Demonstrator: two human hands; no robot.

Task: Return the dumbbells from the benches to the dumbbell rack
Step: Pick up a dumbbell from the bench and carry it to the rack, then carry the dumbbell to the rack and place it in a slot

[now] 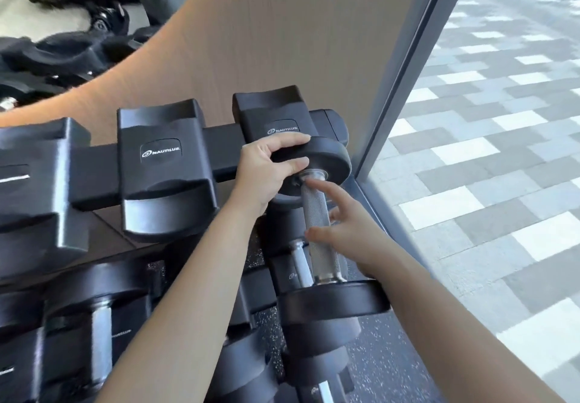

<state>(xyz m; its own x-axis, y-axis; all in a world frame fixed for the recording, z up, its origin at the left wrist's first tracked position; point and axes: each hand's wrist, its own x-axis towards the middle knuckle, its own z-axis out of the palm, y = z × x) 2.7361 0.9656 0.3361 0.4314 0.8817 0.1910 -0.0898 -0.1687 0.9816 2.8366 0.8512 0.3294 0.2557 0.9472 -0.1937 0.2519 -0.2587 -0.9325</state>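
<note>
Now left hand (266,167) clasps round dumbbell (329,155) head; right hand (353,234) splayed at knurled bar (316,214).

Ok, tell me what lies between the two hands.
In the head view, the knurled dumbbell handle runs between the left hand and right hand.

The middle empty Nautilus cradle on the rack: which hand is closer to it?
Left. The left hand grips the dumbbell's far head just right of the cradle; the right hand is farther right, open beside the handle.
</note>
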